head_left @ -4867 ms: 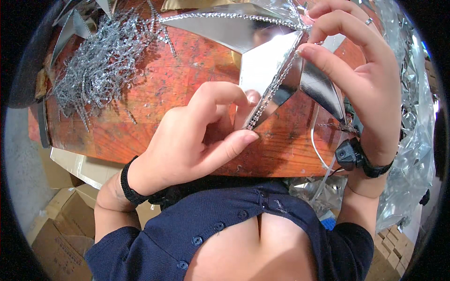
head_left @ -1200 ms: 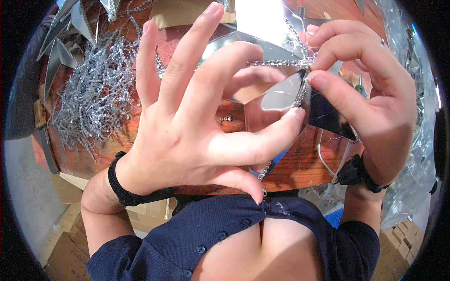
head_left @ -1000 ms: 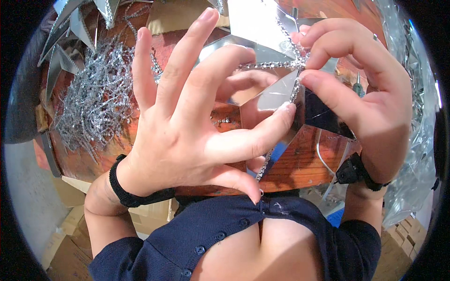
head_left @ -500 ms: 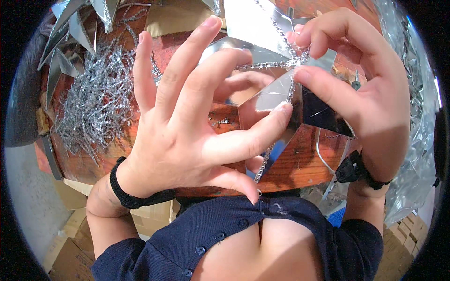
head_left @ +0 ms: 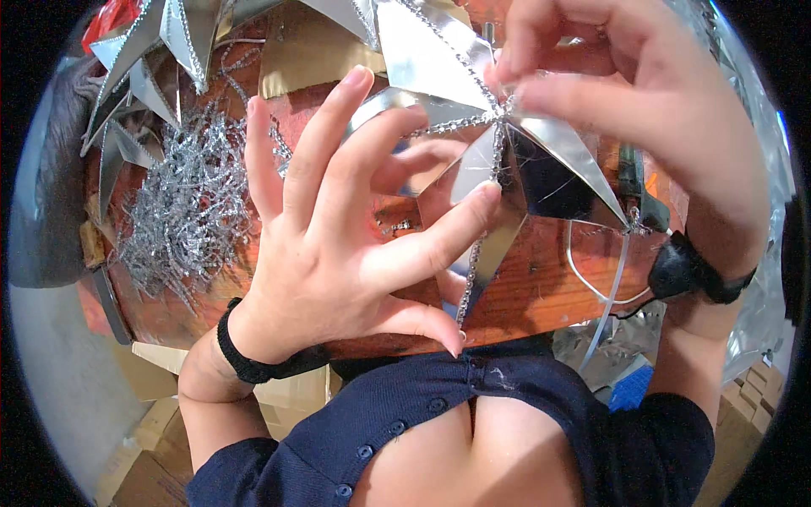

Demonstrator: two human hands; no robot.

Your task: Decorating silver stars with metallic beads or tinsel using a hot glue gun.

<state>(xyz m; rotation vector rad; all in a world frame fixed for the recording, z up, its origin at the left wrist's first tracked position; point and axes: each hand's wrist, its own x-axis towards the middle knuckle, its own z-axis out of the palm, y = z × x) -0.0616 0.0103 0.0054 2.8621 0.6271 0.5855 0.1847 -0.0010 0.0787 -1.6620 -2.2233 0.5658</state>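
A mirror-silver folded star [head_left: 439,55] lies in front of me, its points trimmed along the ridges with silver bead chain [head_left: 460,125]. My left hand [head_left: 338,228] is spread over the star's left side. Its index fingertip presses on the chain of the near point, and its thumb reaches toward that point's tip. At the star's centre, where the chains meet, my right hand [head_left: 625,93] is closed in a pinch, partly blurred. What lies between its thumb and finger is too small to make out.
A tangled heap of silver bead chain [head_left: 190,203] lies on the red-brown table [head_left: 549,279] at left. More silver stars [head_left: 182,38] stand at the far left. A dark tool with a green part [head_left: 634,190] and a white cord [head_left: 583,279] lie at right, beside clear plastic wrap [head_left: 748,253].
My right hand has moved right and slightly up from the chain at the star's centre. The star has shifted left in view, and more of its right point shows. My left hand keeps its spread pose.
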